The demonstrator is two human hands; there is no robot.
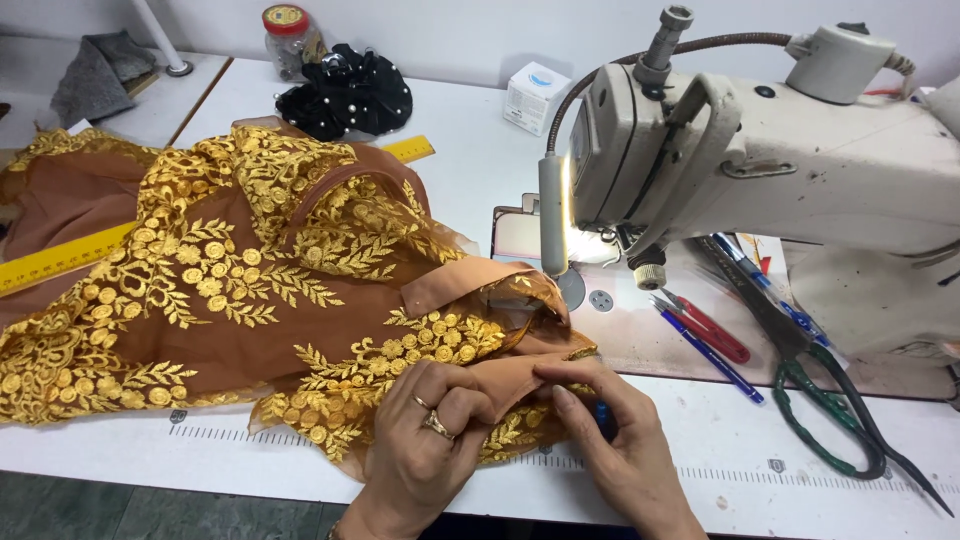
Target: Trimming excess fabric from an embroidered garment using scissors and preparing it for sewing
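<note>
White table point(700, 450) fills most of the frame; its near edge runs along the bottom, with dark floor showing at lower left. A printed ruler scale runs along the tabletop close to that edge. Bare tabletop lies at lower right between the hands and the scissors, and in a strip at upper centre behind the fabric.

Brown fabric with gold floral embroidery point(220, 270) spreads over the left half of the frame, reaching from the left edge to bottom centre. A yellow ruler point(60, 258) passes under it, its far end showing at upper centre.

Left hand point(425, 440), rings on two fingers, bottom centre: fingers curled, pinching a folded brown edge of the fabric. Right hand point(615, 445), just to its right: thumb and fingers closed on the same fold, with a small blue object point(602, 415) held between them; what kind of tool it is cannot be told. Both hands sit on the fabric's lower-right corner, close together.

Sewing machine point(760, 160) occupies upper right, lamp lit at the needle area, just above and beyond the hands. Pens point(705, 335) and green-handled scissors point(830, 390) lie right of centre on the machine bed.

Upper centre: black beaded cloth point(345, 95), jar with a red lid point(290, 40), small white box point(535, 95).
</note>
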